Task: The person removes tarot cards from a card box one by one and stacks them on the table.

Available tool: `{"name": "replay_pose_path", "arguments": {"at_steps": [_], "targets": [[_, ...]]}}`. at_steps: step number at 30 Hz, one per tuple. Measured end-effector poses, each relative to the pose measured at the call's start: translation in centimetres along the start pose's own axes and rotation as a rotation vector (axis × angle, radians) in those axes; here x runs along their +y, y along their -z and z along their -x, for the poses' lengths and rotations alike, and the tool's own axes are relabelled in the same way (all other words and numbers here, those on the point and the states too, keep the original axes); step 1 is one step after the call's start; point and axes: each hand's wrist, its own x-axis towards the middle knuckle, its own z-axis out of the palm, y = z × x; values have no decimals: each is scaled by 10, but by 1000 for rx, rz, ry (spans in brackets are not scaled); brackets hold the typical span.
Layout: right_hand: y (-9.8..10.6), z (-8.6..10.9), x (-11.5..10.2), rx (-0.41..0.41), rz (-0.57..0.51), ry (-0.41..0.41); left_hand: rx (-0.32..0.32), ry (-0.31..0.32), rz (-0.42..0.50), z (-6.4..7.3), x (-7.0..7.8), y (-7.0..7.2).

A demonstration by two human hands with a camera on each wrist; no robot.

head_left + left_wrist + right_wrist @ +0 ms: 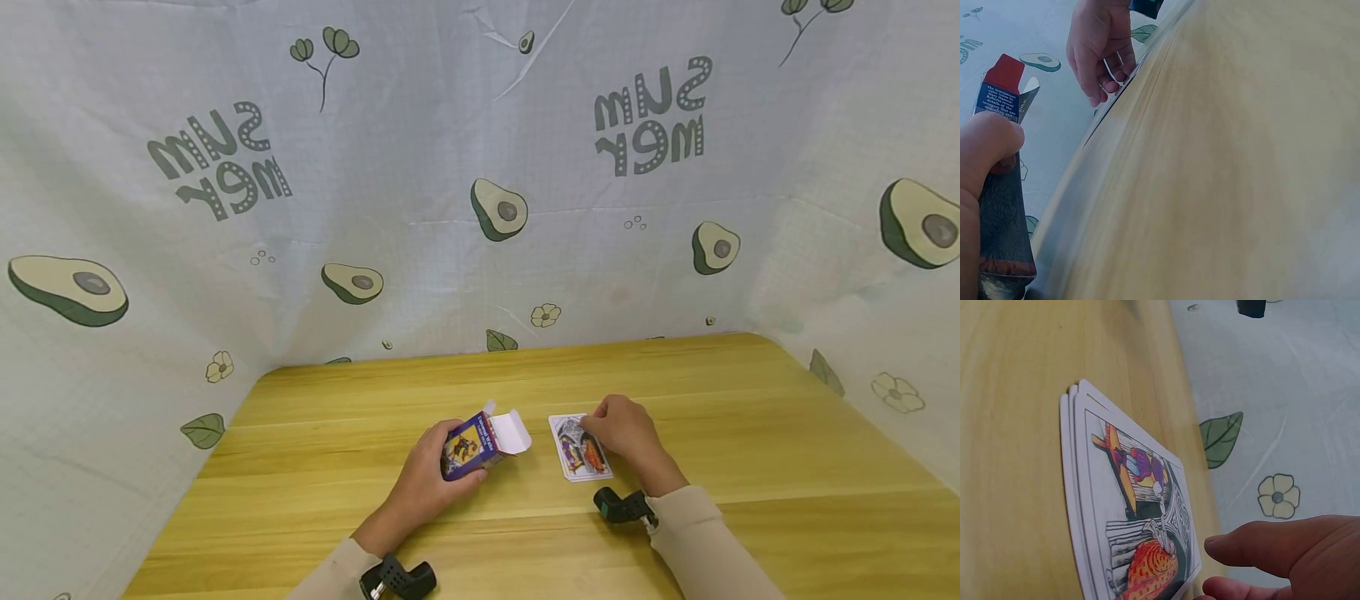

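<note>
Card box (467, 447) is in the left hand (426, 477) — thumb along the near edge, fingers round the far side, firm grasp. Its white flap (511, 432) hangs open toward the right hand (628, 433). Card stack (579, 457) lies face up on the table, right of the left hand and just under the right hand's fingertips; edges slightly fanned. Right hand is bent down at the wrist, fingers loosely bent, grasping nothing — thumb hovers by the top card's edge; can't tell if another finger touches it. Both forearms reach in from the near side, light sleeves (701, 536), black wrist device on each: left one (405, 578), right one (621, 506). Table (315, 437) is yellowish wood grain, running out past both hands. Beyond them, pale cloth (420, 175) with avocados, leaves, flowers and mirrored "summer" lettering hangs behind and at both sides.
</note>
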Motion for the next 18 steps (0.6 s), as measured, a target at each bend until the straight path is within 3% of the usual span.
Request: {"name": "replay_pose_path", "arguments": {"at_steps": [18], "targets": [[0,-1,1,-17,-34,-30,-4,2,-1,0,1,1]]}}
